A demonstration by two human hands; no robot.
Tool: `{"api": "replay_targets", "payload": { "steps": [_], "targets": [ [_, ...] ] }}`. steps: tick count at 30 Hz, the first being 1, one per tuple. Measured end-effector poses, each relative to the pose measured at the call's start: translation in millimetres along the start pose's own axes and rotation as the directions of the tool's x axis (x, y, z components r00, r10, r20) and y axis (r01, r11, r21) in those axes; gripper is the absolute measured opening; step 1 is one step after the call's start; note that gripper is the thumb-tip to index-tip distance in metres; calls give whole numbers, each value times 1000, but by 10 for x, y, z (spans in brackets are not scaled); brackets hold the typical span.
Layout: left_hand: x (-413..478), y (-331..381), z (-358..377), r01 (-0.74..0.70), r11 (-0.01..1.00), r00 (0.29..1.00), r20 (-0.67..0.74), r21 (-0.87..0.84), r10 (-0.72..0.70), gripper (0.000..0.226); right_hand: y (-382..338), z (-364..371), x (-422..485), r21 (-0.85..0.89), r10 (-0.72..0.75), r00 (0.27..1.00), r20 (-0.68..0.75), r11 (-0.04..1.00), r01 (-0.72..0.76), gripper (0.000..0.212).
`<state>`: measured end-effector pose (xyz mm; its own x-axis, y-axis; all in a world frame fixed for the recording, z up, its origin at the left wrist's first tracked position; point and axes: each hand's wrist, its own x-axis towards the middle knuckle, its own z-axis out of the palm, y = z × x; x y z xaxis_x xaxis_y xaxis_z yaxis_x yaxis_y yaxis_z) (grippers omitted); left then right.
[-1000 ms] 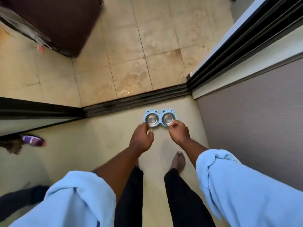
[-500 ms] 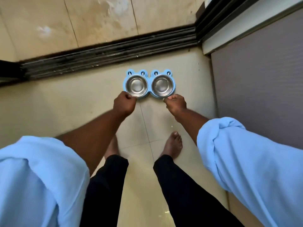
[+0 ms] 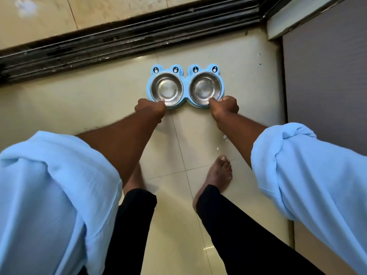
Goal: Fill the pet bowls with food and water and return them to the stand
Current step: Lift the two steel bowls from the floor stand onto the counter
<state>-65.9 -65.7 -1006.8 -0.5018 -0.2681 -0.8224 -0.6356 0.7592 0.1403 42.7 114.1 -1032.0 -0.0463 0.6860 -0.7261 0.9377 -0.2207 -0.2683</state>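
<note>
Nearest the camera, two rolled pale blue sleeves (image 3: 55, 195) frame black trouser legs and a bare foot (image 3: 217, 175) planted on the cream tiled floor (image 3: 99, 96). Both forearms reach forward and down from there.

The left hand (image 3: 151, 109) is curled at the near rim of the left bowl (image 3: 166, 88), its thumb tip lying over the steel edge while the other fingers are folded under and hidden, so the grip looks like a pinch on the rim. The right hand (image 3: 225, 107) does the same at the near rim of the right bowl (image 3: 205, 88): thumb over the edge, remaining fingers tucked against the side of the stand. How firmly either hand clamps cannot be told.

Both steel bowls sit seated in the blue frog-shaped stand (image 3: 184, 104), side by side, shiny inside with no food showing; whether a film of water lies in them cannot be told. The stand rests on the floor, near its far edge.

Just beyond runs a dark, grimy sliding-door track (image 3: 119, 44), with more beige tiles (image 3: 39, 14) past it. A grey panel (image 3: 325, 76) stands along the right side.
</note>
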Motion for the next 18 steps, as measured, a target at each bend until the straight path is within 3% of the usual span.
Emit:
{"api": "replay_targets", "payload": {
  "steps": [3,11,18],
  "targets": [
    [49,-15,-17,7,1000,1000,-1,19,-7,29,-6,-66,-12,-63,-6,1000,17,998,8,16],
    [7,-47,-110,-15,1000,1000,-15,-19,14,9,-15,-250,-75,-57,-61,998,25,996,62,37],
    [-256,37,-291,-79,994,997,-28,-75,77,12,-42,-380,-330,-61,-109,994,22,992,111,19]
  ]
}}
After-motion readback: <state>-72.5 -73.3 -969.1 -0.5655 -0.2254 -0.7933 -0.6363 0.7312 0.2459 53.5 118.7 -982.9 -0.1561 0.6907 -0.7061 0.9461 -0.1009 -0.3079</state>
